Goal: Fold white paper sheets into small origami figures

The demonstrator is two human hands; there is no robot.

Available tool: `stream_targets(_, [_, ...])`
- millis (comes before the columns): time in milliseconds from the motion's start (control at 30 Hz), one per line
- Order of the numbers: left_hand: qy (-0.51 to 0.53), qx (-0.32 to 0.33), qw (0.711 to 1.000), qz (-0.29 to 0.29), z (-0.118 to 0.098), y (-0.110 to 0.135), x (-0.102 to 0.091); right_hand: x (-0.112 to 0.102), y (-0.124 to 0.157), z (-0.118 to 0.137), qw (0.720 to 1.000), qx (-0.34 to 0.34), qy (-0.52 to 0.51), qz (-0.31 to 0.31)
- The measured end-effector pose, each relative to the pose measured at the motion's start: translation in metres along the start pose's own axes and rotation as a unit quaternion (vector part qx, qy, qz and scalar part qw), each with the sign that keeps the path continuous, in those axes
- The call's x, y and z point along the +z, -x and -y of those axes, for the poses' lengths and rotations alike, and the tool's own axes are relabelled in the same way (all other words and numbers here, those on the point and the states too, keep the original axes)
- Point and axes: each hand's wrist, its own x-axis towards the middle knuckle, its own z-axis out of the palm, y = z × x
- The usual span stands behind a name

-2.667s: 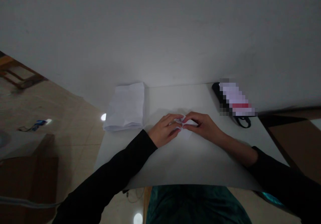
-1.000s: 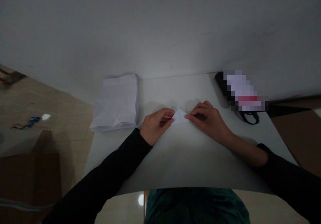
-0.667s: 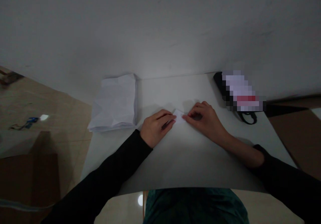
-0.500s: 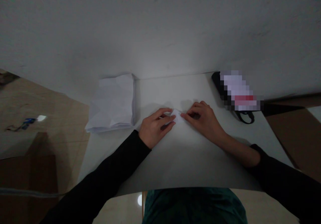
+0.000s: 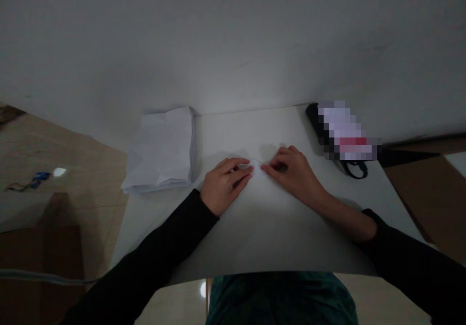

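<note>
A small folded piece of white paper is held between my two hands near the middle of the table. My left hand pinches its left side, thumb and fingers closed on it. On the other side, my right hand grips the right edge between thumb and fingertips. The fingers hide part of the paper, so its full shape cannot be made out. To the left of my left hand lies a stack of creased white paper sheets.
The white table stands against a pale wall. At its back right lies a black case with a strap loop, its top blurred out. Brown cardboard is at the right, a brown box at the lower left.
Both hands keep their pinch on the folded paper, with only a tiny shift of the fingers. The whole view has moved slightly to the left.
</note>
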Motion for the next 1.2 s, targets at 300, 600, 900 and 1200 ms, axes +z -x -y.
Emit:
stream_targets(300, [0.008,0.002,1.0,0.002,0.001,-0.001,0.0,0.002,0.003,-0.002,1.0,-0.006,0.011,-0.027])
stream_targets(600, [-0.002,0.01,0.999,0.038,0.003,-0.004,-0.002,0.001,0.004,-0.001,0.999,0.0,0.012,-0.031])
stream_targets(900, [-0.055,0.059,0.995,0.051,0.002,-0.004,0.001,0.007,0.018,0.011,0.982,-0.143,0.108,-0.066])
stream_targets(1200, [-0.036,0.085,0.996,0.015,0.0,-0.005,0.006,0.007,0.035,0.016,0.969,-0.203,0.138,-0.021])
